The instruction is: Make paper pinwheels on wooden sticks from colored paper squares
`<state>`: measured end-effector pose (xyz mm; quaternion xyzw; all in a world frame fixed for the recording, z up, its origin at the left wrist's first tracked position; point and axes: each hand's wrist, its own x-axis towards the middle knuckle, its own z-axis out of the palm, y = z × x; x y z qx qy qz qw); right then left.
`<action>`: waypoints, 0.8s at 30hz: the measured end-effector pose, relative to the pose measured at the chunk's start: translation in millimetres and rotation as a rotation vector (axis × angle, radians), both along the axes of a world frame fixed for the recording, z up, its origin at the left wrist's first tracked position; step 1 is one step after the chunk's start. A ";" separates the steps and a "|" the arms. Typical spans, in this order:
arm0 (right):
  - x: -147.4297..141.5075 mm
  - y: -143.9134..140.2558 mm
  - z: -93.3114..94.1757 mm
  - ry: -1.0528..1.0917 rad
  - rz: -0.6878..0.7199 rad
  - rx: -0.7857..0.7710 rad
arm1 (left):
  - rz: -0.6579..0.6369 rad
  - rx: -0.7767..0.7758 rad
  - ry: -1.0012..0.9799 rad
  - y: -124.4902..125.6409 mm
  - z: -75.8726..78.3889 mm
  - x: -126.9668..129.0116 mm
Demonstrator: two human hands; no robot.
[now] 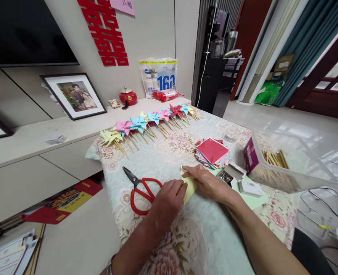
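Note:
A yellow sheet of paper (190,190) lies on the flowered tablecloth between my two hands. My left hand (171,195) is closed, its curled fingers on the paper's left edge. Across its upper right part rests my right hand (205,181), thumb and fingers drawn together on the paper near the top corner; the fingertips' undersides are hidden. Red-handled scissors (146,189) lie just left of my left hand, blades pointing away. Beyond my right hand is a stack of coloured paper squares (213,151), a red one on top, with slits cut toward the middle.
Paper pinwheels on sticks (152,120) line the far table edge. At right are an open box of small metal pins (226,177), a small white box (250,188), a roll of clear tape (232,134) and a clear plastic bin (289,172) holding wooden sticks. A cabinet (71,133) stands behind.

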<state>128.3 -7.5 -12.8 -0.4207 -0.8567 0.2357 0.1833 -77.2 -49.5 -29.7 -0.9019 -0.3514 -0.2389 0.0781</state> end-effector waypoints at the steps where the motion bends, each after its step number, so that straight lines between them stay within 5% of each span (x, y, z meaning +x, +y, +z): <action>1: -0.3 0.3 0.5 0.001 -0.005 -0.003 | -0.025 0.005 0.004 1.8 0.6 -0.2; 15: 0.6 -0.5 3.6 0.010 -0.014 -0.013 | 0.018 -0.317 -0.316 17.9 -7.3 2.3; 24: 0.2 2.2 -1.3 0.031 -0.011 -0.009 | -0.012 -0.337 -0.152 18.0 -1.0 -2.8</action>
